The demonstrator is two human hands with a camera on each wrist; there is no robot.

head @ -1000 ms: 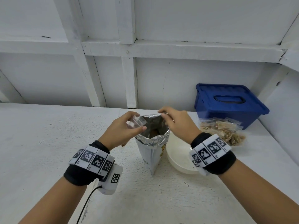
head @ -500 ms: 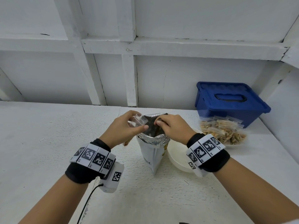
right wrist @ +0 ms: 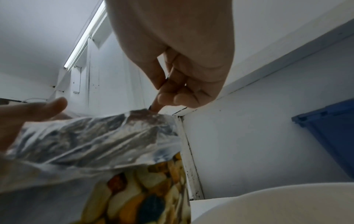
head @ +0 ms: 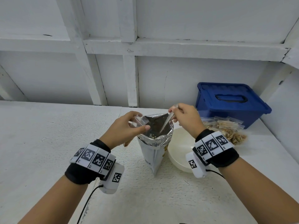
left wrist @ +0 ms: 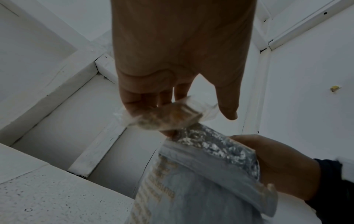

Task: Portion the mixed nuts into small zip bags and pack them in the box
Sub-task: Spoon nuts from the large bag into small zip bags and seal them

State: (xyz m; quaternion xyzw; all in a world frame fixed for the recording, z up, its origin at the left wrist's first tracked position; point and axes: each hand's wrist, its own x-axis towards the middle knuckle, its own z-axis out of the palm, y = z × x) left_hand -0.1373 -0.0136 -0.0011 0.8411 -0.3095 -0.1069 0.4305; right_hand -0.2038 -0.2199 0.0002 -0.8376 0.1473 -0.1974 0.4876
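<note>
An open foil nut bag (head: 153, 152) stands on the table between my hands. My left hand (head: 143, 125) pinches a small clear zip bag (head: 139, 120) at the foil bag's left rim. In the left wrist view the zip bag (left wrist: 168, 116) has some nuts inside. My right hand (head: 172, 111) grips the handle of a metal spoon (head: 166, 123), whose lower end is down inside the foil bag. In the right wrist view my fingers (right wrist: 168, 91) curl over the foil rim (right wrist: 95, 136). The closed blue box (head: 231, 102) sits at the back right.
A white bowl (head: 179, 152) sits just right of the foil bag, under my right wrist. Several filled zip bags (head: 226, 131) lie piled in front of the blue box. A white wall with beams runs along the table's far edge.
My right hand dipped into the foil bag's mouth, then rose toward its right rim, so the spoon now shows. My left hand stayed in place with the zip bag.
</note>
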